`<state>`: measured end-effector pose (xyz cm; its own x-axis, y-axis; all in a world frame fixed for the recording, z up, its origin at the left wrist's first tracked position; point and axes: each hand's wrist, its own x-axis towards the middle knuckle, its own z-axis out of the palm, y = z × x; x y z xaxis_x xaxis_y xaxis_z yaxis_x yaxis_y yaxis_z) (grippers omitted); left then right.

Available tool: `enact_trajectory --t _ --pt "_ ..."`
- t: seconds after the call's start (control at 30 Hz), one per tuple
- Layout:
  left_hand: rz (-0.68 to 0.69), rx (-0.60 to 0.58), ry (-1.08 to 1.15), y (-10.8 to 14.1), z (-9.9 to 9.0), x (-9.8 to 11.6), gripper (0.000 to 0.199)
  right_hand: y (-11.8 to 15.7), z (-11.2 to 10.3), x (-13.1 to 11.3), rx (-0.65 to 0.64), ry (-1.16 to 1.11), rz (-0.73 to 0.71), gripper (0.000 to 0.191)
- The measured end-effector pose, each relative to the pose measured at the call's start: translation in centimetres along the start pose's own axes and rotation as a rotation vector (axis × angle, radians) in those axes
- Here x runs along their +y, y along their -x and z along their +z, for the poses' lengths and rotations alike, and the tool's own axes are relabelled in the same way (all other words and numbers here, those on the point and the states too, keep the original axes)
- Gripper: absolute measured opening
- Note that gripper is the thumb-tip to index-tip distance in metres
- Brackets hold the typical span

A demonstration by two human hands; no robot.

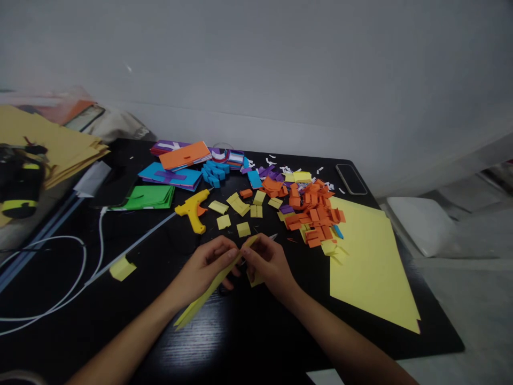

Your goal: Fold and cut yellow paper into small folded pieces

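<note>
My left hand (209, 267) is closed on a long, folded yellow paper strip (200, 302), which slants down toward the near side of the table. My right hand (269, 263) pinches the strip's upper end, close to the left fingertips. Scissors (273, 236) are partly hidden behind my hands, their tip showing past the right one. Small yellow paper pieces (243, 229) lie just beyond. A yellow glue gun (193, 210) rests to their left, and a pile of folded orange pieces (316, 211) lies to their right.
Large yellow sheets (368, 262) cover the table's right side, with a phone (351, 179) behind them. Green (148, 197), blue and orange folded papers stand at the back left. A white cable (85, 256) loops at left. A white stool (417, 224) stands beyond the right edge.
</note>
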<state>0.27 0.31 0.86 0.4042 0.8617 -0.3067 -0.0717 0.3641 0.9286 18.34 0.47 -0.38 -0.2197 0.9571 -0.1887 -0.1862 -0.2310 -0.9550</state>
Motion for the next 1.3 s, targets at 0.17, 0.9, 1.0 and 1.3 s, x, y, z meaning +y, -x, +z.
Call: enact_trajectory --t 0.17,0.9,1.0,1.3 --pt "0.014 -0.002 -0.005 -0.02 0.16 -0.12 0.03 0.01 0.04 -0.15 0.015 0.022 0.026 0.041" --pt "0.249 0.396 -0.087 0.07 -0.74 -0.2 0.019 -0.18 -0.47 -0.29 -0.008 -0.036 0.117 0.04" --pt "0.275 0.413 -0.161 0.29 -0.8 0.03 0.012 -0.16 -0.38 -0.28 -0.03 -0.034 0.128 0.039" --pt "0.374 0.409 -0.283 0.34 -0.79 -0.11 0.006 -0.1 -0.21 -0.4 -0.067 -0.051 0.126 0.041"
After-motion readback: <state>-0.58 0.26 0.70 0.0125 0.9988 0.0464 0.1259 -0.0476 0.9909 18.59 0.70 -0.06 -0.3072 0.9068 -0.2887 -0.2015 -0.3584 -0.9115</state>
